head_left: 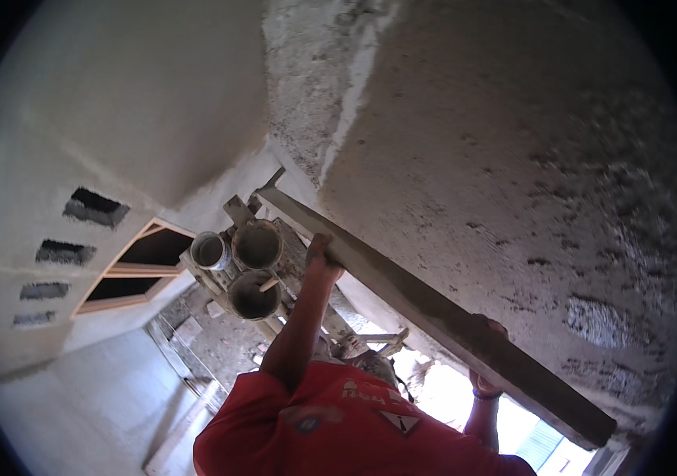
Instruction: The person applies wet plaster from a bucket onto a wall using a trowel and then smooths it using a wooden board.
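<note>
Both my hands grip a long, mortar-coated straightedge board [425, 295], which slants from the upper middle down to the lower right along a rough grey plastered wall [505, 182]. My left hand [324, 257] is closed on its edge nearer the far end, with the arm stretched up. Lower down, my right hand [485, 385] wraps round the board, and some of its fingers show over the opposite edge. The board hides part of that hand. Whether the board touches the plaster along its whole length, I cannot tell.
Left of the board, a white bucket [228, 255] and two dark mortar buckets [281, 246] stand on scaffold planks [294, 266]. A wooden handle [269, 284] sticks out of one. Beyond are a wooden window frame [136, 271] and several wall openings [96, 208]. Rubble [215, 337] lies below.
</note>
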`<move>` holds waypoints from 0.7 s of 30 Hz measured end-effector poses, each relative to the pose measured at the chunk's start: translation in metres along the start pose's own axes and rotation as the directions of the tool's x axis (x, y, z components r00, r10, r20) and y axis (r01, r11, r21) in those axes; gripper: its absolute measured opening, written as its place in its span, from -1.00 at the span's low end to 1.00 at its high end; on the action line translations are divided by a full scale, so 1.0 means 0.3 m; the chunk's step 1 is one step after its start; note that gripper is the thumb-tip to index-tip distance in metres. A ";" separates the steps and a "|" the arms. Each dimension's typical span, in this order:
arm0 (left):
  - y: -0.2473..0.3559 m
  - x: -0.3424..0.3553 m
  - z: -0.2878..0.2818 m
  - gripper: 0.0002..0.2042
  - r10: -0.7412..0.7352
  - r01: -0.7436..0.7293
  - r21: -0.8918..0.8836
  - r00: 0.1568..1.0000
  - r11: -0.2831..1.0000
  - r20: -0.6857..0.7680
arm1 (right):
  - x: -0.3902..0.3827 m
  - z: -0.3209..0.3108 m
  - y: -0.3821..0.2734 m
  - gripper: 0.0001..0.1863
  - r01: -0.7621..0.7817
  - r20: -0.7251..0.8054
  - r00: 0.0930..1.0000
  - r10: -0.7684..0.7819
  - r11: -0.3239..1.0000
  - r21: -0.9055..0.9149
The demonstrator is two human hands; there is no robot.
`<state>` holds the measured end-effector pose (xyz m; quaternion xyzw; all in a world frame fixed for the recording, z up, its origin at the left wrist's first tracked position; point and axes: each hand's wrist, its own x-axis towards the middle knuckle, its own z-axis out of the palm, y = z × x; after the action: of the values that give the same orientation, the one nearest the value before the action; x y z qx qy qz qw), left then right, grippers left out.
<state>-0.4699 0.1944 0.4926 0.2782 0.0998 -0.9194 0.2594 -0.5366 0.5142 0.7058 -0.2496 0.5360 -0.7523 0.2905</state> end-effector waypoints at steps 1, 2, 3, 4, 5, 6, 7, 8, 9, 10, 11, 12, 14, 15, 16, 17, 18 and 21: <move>-0.024 0.020 0.007 -0.72 0.024 -0.024 0.009 1.000 1.000 0.002 | -0.095 -0.020 0.019 -0.26 -0.028 -0.235 0.968 0.085 0.971 0.238; -0.047 0.042 0.013 -0.70 0.049 -0.050 0.030 0.999 0.998 0.012 | -0.149 -0.023 0.030 -0.30 -0.127 -0.330 0.938 0.102 0.990 -0.055; -0.066 0.053 0.021 -0.68 0.025 -0.028 0.046 0.997 0.999 0.066 | -0.188 -0.013 0.030 -0.33 -0.256 -0.430 0.898 0.095 0.907 -0.334; -0.077 0.061 0.026 -0.65 -0.004 -0.004 0.064 0.993 0.998 0.120 | -0.225 -0.007 0.031 -0.37 -0.401 -0.529 0.846 0.063 0.730 -0.554; -0.102 0.073 0.032 -0.63 -0.049 0.035 0.086 0.984 0.996 0.172 | -0.271 -0.053 0.039 -0.57 -0.365 -0.373 0.925 -0.069 0.104 -0.925; -0.134 0.081 0.041 -0.60 -0.065 0.049 0.094 0.982 0.994 0.175 | -0.297 -0.052 0.037 -0.62 -0.473 -0.507 0.862 -0.025 0.323 -0.820; -0.161 0.080 0.043 -0.58 -0.085 0.067 0.105 0.980 0.992 0.178 | -0.310 -0.053 0.031 -0.68 -0.541 -0.618 0.785 0.037 0.526 -0.656; -0.190 0.083 0.048 -0.55 -0.121 0.099 0.126 0.976 0.987 0.182 | -0.327 -0.063 0.025 -0.70 -0.547 -0.647 0.757 0.094 0.633 -0.548; -0.213 0.084 0.050 -0.52 -0.182 0.142 0.192 0.960 0.971 0.213 | -0.338 -0.078 0.020 -0.72 -0.545 -0.671 0.726 0.153 0.723 -0.425; -0.221 0.093 0.056 -0.49 -0.252 0.189 0.256 0.937 0.948 0.243 | -0.346 -0.102 0.010 -0.70 -0.529 -0.634 0.751 0.185 0.743 -0.409; -0.226 0.078 0.079 -0.47 -0.276 0.206 0.280 0.931 0.938 0.240 | -0.351 -0.122 0.003 -0.66 -0.596 -0.614 0.782 0.104 0.411 -0.690; -0.245 0.045 0.105 -0.45 -0.302 0.225 0.304 0.924 0.926 0.235 | -0.399 -0.194 0.093 -0.60 -0.558 -0.614 0.789 -0.014 0.402 -0.726; -0.260 0.028 0.133 -0.42 -0.244 0.135 0.355 0.928 0.925 0.283 | -0.459 -0.298 0.217 -0.51 -0.363 -0.746 0.659 -0.099 0.826 -0.430; -0.290 0.009 0.157 -0.43 -0.258 0.136 0.389 0.924 0.911 0.283 | -0.485 -0.335 0.258 -0.47 0.033 -0.867 0.494 -0.061 0.998 -0.051; -0.310 -0.021 0.178 -0.44 -0.248 0.115 0.412 0.926 0.904 0.286 | -0.457 -0.315 0.188 -0.45 0.439 -0.825 0.463 0.325 0.724 0.532; -0.345 -0.033 0.200 -0.45 -0.246 0.101 0.435 0.925 0.895 0.290 | -0.471 -0.326 0.211 -0.42 0.422 -0.897 0.374 0.236 0.818 0.391; -0.358 -0.029 0.200 -0.47 -0.261 0.104 0.447 0.915 0.889 0.307 | -0.498 -0.354 0.248 -0.40 0.436 -0.899 0.379 0.221 0.814 0.384; -0.314 0.102 0.159 -0.53 -0.207 0.086 0.416 0.944 0.905 0.256 | -0.505 -0.414 0.349 -0.37 0.480 -0.869 0.458 0.186 0.771 0.418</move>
<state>-0.5639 0.2456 0.5185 0.1768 -0.1085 -0.9684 0.1386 -0.4971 0.6764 0.5591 0.2327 0.3041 -0.9231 -0.0344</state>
